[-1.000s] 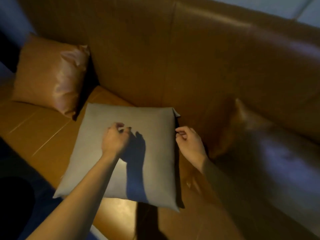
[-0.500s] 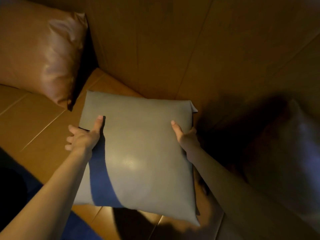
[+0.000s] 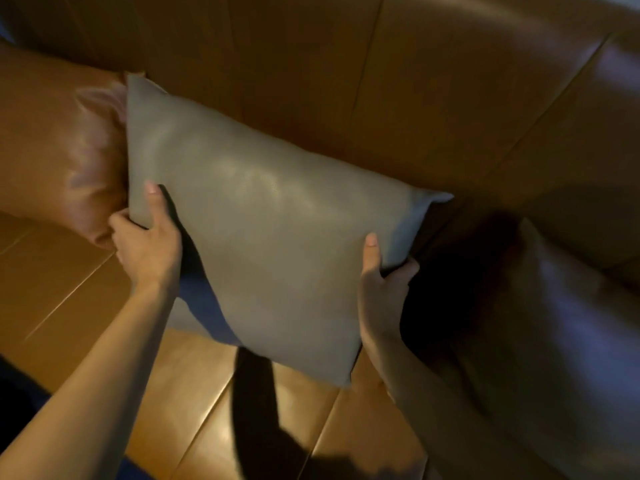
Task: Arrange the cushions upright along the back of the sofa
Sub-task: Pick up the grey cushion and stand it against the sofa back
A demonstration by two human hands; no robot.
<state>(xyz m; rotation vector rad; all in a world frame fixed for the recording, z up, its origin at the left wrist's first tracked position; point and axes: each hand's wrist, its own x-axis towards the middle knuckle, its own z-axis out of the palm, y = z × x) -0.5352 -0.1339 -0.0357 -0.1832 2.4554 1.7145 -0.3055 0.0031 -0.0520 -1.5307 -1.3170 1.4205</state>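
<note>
grey cushion point(image 3: 277, 244) now lifted, tilted toward sofa back point(image 3: 381, 81)

One grey cushion point(image 3: 277, 244), two brown cushions point(image 3: 59, 147), two hands point(image 3: 149, 244), one sofa point(image 3: 415, 81)

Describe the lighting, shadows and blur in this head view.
Head view: dim, warm light; a soft sheen sits on the grey cushion, and the left hand and arm throw a dark shadow band across it. The right hand borders deep shadow; the cushion at right is blurred and bluish. The satin cushion shows glare.
</note>
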